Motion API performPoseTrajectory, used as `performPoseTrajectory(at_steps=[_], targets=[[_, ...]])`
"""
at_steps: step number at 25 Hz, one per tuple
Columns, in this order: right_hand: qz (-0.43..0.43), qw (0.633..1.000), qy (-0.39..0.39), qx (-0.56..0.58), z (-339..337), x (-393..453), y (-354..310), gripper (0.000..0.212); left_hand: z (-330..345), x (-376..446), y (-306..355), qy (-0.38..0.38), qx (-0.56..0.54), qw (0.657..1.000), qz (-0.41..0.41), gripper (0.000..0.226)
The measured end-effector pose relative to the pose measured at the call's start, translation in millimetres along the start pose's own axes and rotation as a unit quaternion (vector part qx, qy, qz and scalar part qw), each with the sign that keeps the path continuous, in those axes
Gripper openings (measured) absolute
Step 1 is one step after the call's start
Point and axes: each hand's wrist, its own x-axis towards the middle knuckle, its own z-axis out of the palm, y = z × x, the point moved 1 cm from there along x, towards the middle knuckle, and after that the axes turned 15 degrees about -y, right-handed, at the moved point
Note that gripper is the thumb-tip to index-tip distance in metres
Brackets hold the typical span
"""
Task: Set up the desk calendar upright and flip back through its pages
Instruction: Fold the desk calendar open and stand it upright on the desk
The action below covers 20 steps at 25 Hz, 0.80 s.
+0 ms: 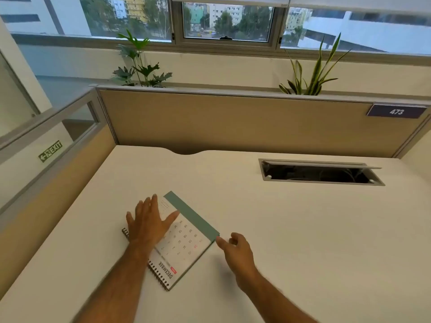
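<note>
The desk calendar (186,243) lies flat on the white desk (279,229), turned at an angle, its spiral binding toward me and the DECEMBER page facing up. A teal strip runs along its far edge. My left hand (147,224) rests palm-down on the calendar's left part with the fingers spread, covering some of the page. My right hand (235,250) hovers just right of the calendar's teal corner, fingers loosely curled, thumb and forefinger near that corner but holding nothing that I can see.
An open cable-tray slot (319,172) is cut into the desk at the back right. Tan partition panels (233,122) wall the desk at the back and left. Two plants (140,66) stand behind the partition under the windows.
</note>
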Motion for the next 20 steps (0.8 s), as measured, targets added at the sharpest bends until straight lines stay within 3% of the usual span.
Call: performPoseTrajectory(at_steps=[4,7,11,14,17,20], targets=[[-0.036,0.994,-0.003,-0.103,2.1,19.8,-8.2,0.074,-4.1,18.0,-33.9,0.008,-0.112,0.980,-0.167,0.090],[-0.037,0.985,-0.016,-0.166,6.5,36.9,-15.1,0.072,-2.4,24.0,-42.1,0.003,-0.153,0.963,-0.221,0.082],[-0.046,0.956,-0.028,-0.289,12.3,47.6,-19.4,0.051,-9.9,35.3,-36.2,0.018,-0.246,0.947,-0.207,0.080],[-0.044,0.946,-0.021,-0.320,11.7,45.3,-13.5,0.044,-13.5,45.9,-36.9,0.036,-0.352,0.916,-0.186,0.083],[-0.037,0.949,-0.011,-0.313,5.6,38.5,-7.3,0.047,-14.0,57.4,-38.8,0.037,-0.492,0.851,-0.178,0.077],[-0.020,0.947,-0.013,-0.320,0.5,29.6,-3.4,0.061,-11.2,58.4,-29.9,-0.010,-0.602,0.786,-0.138,0.054]])
